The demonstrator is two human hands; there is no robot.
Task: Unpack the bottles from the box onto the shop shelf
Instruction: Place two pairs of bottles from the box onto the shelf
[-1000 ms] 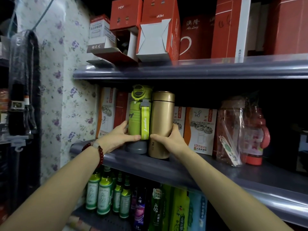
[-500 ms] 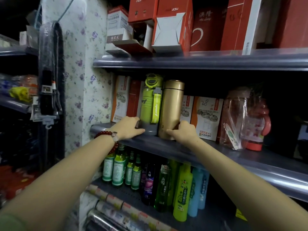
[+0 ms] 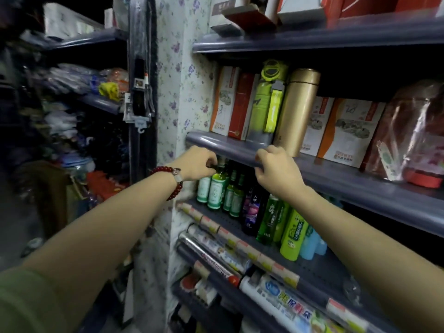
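A lime-green bottle (image 3: 268, 102) with a grey base and a gold flask (image 3: 297, 111) stand upright side by side on the grey middle shelf (image 3: 360, 186). Both hands are off them, just below the shelf's front lip. My left hand (image 3: 197, 163), with a red bead bracelet at the wrist, hangs with curled fingers in front of the small green bottles. My right hand (image 3: 276, 171) is loosely curled at the shelf's edge and holds nothing. No box is in view.
Cartons (image 3: 346, 131) stand behind the two bottles, and a wrapped red jug (image 3: 413, 133) is to the right. Green glass bottles (image 3: 217, 188) and plastic bottles (image 3: 292, 233) fill the shelf below. Foil rolls (image 3: 276, 294) lie lower. Red boxes sit on the top shelf (image 3: 312, 39). A cluttered aisle is on the left.
Both hands have let go of the green bottle and gold flask and dropped below the shelf's edge. The view has turned down and left.
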